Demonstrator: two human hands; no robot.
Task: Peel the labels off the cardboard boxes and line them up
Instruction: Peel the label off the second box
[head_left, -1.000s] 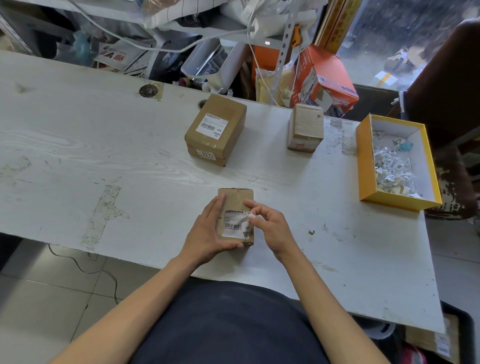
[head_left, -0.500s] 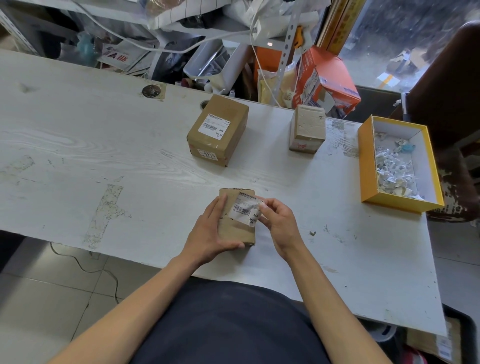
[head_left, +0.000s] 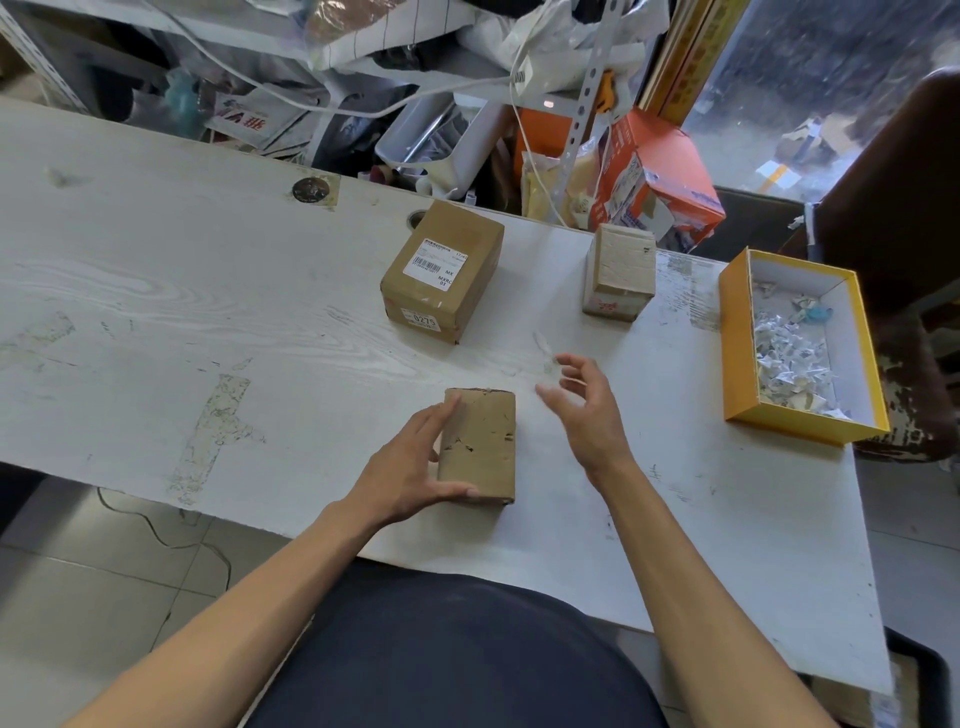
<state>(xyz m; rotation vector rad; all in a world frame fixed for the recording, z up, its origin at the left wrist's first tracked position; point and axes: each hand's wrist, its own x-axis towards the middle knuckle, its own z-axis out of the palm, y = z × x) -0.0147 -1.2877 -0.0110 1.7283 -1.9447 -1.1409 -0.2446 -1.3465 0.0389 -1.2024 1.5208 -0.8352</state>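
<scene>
A small cardboard box (head_left: 480, 447) lies flat near the table's front edge, its top bare and scuffed with no label on it. My left hand (head_left: 405, 473) grips its left side, fingers along the far corner and thumb on the near edge. Just right of the box, my right hand (head_left: 587, 415) hovers with spread, loosely curled fingers; a faint blurred whitish scrap (head_left: 545, 358) shows at its fingertips. Farther back stands a bigger box (head_left: 457, 244) with a white barcode label (head_left: 435, 266) on top and a "0275" sticker on its front. A third, label-free box (head_left: 618, 275) stands to the right.
A yellow-walled tray (head_left: 733, 364) holding crumpled label scraps (head_left: 789, 353) sits at the right table edge. Cluttered shelving, cables and an orange carton (head_left: 660, 176) crowd the space behind the white table (head_left: 208, 291). A dark chair stands at the far right.
The label has come off the small box: my right hand peeled it up from the top, then swung away to the right. My left hand stayed on the box.
</scene>
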